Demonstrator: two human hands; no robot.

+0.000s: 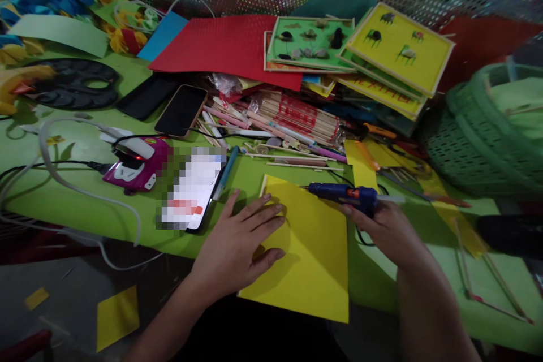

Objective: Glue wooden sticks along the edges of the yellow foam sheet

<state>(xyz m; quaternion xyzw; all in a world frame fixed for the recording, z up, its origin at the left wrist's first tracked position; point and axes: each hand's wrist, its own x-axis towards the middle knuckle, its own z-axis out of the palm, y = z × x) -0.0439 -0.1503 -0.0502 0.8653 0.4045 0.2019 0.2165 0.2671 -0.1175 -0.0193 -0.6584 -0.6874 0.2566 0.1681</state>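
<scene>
My left hand lies flat with fingers spread on the left edge of a yellow paper sheet on the green table. My right hand grips a blue glue gun, whose nozzle points left over the sheet's top edge. A lit phone lies just left of my left hand.
Two dark phones lie behind, next to a pink power strip with cables. Sticks and pencils pile at the centre; framed craft boards and red paper lie at the back. A green basket stands at the right.
</scene>
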